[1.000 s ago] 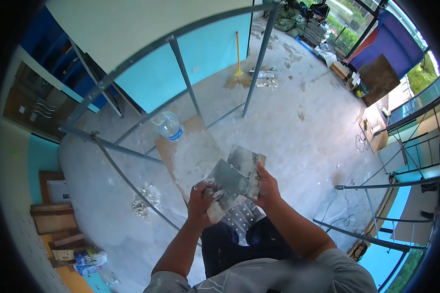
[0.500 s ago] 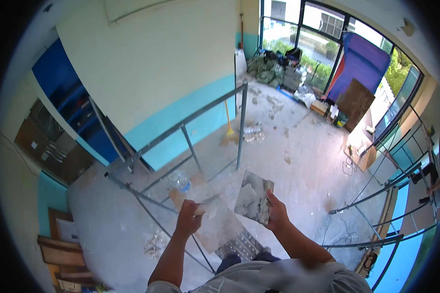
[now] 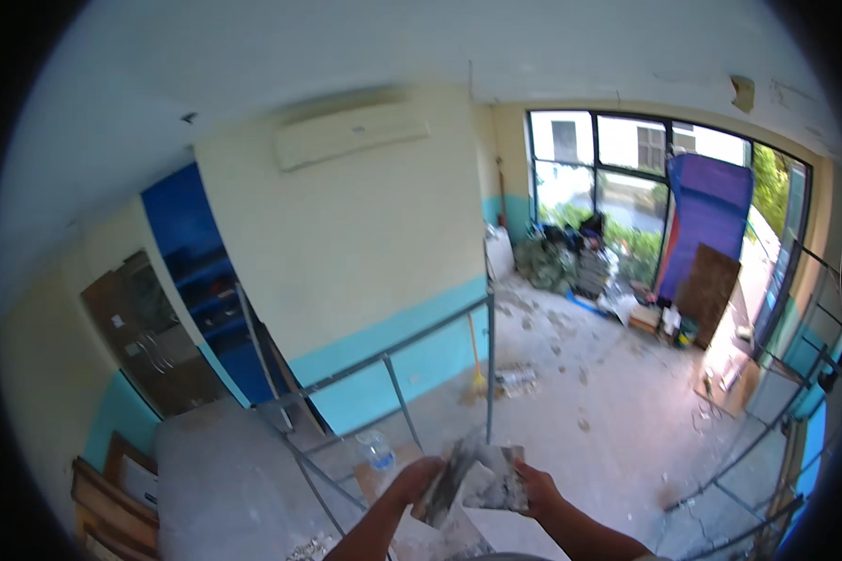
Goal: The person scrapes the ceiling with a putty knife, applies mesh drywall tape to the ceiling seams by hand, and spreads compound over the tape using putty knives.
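Observation:
My right hand (image 3: 536,486) grips a flat rectangular plaster board (image 3: 498,477) smeared with grey and white plaster, held tilted near the bottom middle of the view. My left hand (image 3: 412,484) holds a grey trowel (image 3: 449,481) whose blade lies against the board's left side. Both forearms rise from the lower edge. Below the hands, a scaffold's metal rails (image 3: 393,360) run across, and a clear plastic bottle (image 3: 376,451) stands on a board just left of my left hand.
A pale yellow wall with a turquoise lower band (image 3: 412,365) and a wall air conditioner (image 3: 351,133) faces me. A dusty floor (image 3: 589,383) lies far below, with rubble, a broom (image 3: 477,374), a blue panel (image 3: 706,224) by windows, and wooden boards (image 3: 112,481) at left.
The view has swung upward from the floor to the wall and ceiling. My left hand, apart from the board half a second ago, is back at it with the trowel.

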The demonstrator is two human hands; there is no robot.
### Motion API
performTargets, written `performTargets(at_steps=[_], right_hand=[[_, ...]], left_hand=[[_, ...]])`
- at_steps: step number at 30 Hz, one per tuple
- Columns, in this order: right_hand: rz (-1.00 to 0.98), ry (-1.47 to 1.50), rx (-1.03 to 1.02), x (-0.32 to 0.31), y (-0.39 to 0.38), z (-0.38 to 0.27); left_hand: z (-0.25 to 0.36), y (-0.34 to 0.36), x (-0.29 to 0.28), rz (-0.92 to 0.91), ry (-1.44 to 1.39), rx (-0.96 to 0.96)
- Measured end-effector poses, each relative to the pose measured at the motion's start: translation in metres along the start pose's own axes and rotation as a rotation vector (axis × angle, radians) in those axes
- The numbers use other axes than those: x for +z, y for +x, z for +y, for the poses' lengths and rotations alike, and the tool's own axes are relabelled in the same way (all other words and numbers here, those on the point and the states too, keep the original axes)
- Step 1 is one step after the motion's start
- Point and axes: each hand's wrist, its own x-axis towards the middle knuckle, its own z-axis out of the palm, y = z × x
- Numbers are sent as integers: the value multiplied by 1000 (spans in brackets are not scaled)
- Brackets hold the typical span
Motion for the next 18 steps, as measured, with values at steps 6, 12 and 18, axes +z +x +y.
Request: performTargets(at_steps=[6,12,18], right_hand=[[-251,124,-135,-52,-15,-25],[-302,102,-141,-75,3,-28],[-288,79,-52,-123,33,-14]], left_hand=[[-11,-30,36,188,85,-617],[-58,-63,63,285,20,-507],[32,-84,46,382,-232,-375]])
